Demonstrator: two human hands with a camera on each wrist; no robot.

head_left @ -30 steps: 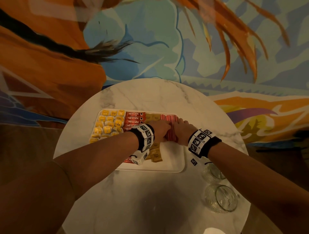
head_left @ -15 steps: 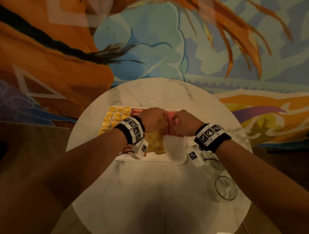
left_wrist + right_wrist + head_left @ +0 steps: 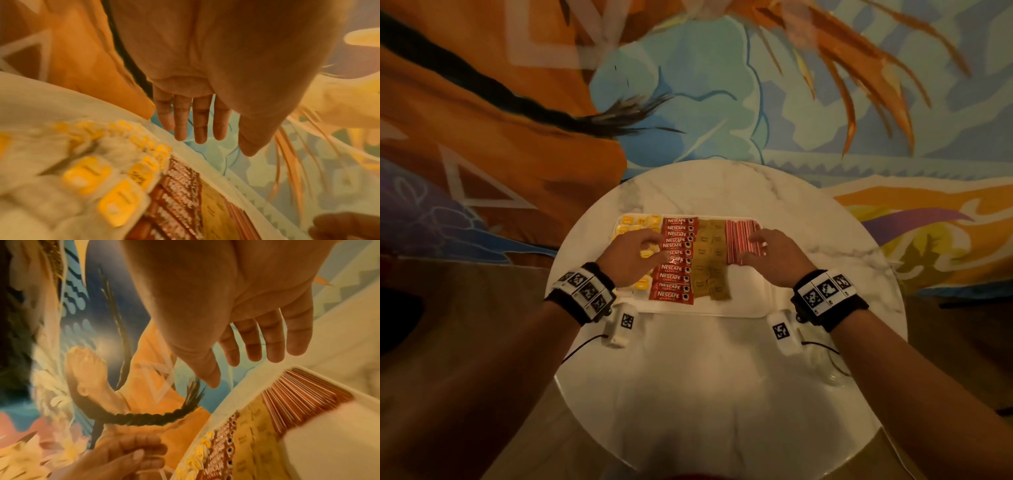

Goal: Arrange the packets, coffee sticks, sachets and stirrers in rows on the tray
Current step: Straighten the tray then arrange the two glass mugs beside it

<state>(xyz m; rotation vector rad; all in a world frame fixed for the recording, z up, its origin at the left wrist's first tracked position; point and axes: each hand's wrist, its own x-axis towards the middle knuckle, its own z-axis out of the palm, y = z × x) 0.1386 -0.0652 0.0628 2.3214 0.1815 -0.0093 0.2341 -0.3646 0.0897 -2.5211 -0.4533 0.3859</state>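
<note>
Nearest you, the round marble counter (image 3: 722,394) lies bare along its near edge, with a clear glass (image 3: 832,368) at its right edge, partly hidden by your right forearm. Further in sits the white tray (image 3: 750,301), reaching toward the counter's far edge. Your left hand (image 3: 631,260) hovers over the tray's left side, above the yellow packets (image 3: 642,284); its fingers (image 3: 200,120) are straight, close together and hold nothing. Your right hand (image 3: 774,257) hovers over the tray's right side, its fingers (image 3: 273,340) loosely extended and holding nothing, above the near ends of the red-and-white stirrers (image 3: 739,240). Between your hands, the red coffee sticks (image 3: 676,263) lie stacked in a column running from the tray's near edge to its far edge, with the brown sachets (image 3: 710,263) in a column just right of them. The stirrers fill the tray's far right corner.
</note>
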